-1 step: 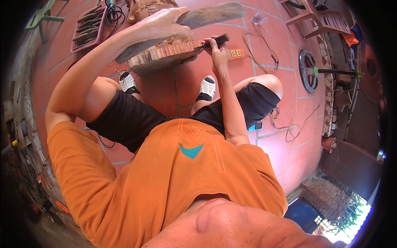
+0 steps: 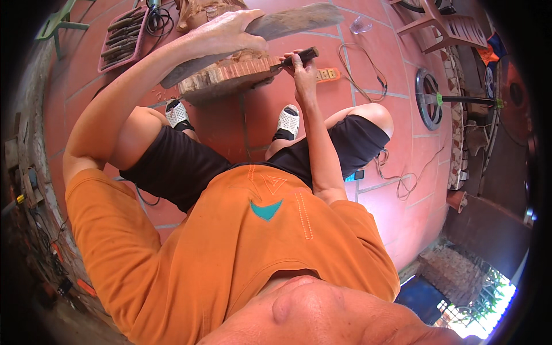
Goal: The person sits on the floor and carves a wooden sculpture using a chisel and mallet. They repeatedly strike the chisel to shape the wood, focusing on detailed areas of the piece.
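My left hand (image 2: 229,33) is wrapped round a long, flat grey-brown wooden bar (image 2: 299,20), which slants over a thick wood block (image 2: 224,81). The block has a rough, notched reddish edge facing me and stands on the floor tiles in front of my feet. In my right hand (image 2: 305,79) is a chisel (image 2: 306,56) with a dark handle, held between thumb and fingers. Its metal blade points left and meets the block's right end. Part of the block's top is hidden behind the bar and my left hand.
A pink tray (image 2: 140,45) of several hand tools lies at the far left, near a green chair (image 2: 62,26). Just right of the block sits an orange power strip (image 2: 329,75). A loose cable (image 2: 356,86), a brown chair (image 2: 445,29) and a round stand base (image 2: 426,99) are farther right.
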Tool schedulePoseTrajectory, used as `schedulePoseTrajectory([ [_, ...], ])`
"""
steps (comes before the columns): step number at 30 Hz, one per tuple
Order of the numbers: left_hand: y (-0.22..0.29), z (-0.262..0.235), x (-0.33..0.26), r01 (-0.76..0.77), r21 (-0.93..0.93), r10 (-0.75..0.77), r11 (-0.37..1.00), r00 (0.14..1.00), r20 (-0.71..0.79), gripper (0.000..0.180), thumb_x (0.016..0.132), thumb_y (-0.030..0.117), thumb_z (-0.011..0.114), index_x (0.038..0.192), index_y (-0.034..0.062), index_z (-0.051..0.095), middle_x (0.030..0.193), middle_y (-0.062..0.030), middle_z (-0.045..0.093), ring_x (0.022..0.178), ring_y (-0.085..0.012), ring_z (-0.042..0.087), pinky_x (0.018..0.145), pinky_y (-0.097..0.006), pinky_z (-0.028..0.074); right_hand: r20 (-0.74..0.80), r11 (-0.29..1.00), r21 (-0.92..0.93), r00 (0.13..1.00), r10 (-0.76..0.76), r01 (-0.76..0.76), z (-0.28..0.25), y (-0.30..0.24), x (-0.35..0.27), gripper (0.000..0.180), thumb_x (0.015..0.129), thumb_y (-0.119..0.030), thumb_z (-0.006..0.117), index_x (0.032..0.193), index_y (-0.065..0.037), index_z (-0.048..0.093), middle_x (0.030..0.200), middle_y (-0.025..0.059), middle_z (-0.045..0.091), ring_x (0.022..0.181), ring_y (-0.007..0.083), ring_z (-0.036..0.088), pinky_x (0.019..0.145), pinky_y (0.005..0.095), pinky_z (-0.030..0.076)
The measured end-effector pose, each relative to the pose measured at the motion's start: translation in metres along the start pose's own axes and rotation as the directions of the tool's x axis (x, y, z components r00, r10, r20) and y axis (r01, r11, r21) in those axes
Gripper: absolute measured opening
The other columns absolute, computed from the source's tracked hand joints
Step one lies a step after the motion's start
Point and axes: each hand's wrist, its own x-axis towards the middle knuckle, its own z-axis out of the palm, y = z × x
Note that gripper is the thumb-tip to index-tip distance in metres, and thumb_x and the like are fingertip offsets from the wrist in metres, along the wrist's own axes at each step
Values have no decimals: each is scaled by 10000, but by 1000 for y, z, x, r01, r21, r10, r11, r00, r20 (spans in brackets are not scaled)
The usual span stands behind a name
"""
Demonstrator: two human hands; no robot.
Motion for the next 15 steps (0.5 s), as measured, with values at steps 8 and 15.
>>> schedulePoseTrajectory([
  [8,11,-7,-1,-7,84,9,996,1000,-22,817,851,453,717,1406,-77,436,1134,-314,661,1092,-395,664,937,-454,521,5,996,-41,997,-81,81,-1,4,8,158,1031,-101,558,1158,-15,523,1035,118,651,944,210,687,848,333,585],
  [15,17,-8,-1,-37,68,40,997,998,-41,827,850,448,710,1404,-95,426,1199,-365,616,1142,-442,632,967,-471,504,14,999,-15,999,-45,46,1,-2,5,154,1030,-93,555,1155,-10,519,1037,116,650,949,205,685,872,333,581],
])
